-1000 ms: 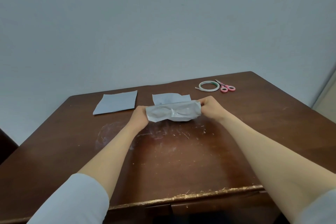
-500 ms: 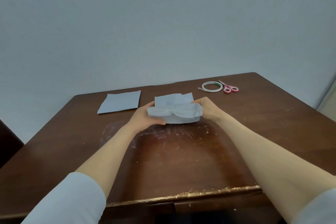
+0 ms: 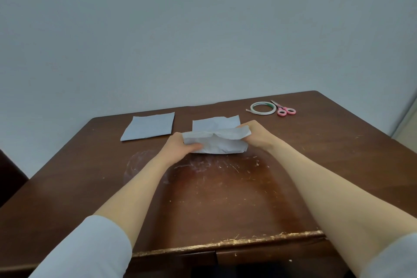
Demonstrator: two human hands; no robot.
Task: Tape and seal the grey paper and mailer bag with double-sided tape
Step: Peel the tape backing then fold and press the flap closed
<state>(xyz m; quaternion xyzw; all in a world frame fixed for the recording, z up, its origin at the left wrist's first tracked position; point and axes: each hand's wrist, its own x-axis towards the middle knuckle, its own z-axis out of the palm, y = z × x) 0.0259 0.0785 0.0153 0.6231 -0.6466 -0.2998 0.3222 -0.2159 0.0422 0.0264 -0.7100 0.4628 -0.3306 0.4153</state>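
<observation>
Left hand and right hand pinch opposite ends of the folded bag at mid-table; paper lies far left, tape far right, so taping and sealing seemingly remain.

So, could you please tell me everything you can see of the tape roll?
The tape is a thin, flat ring, whitish with a green tinge inside its far rim. It lies flat at the far right of the table. A short loose tail sticks out to its left. Pink-handled scissors lie close against its right side; whether they touch is unclear. Neither hand touches it: the left hand and right hand grip a grey bundle nearer the person.
</observation>
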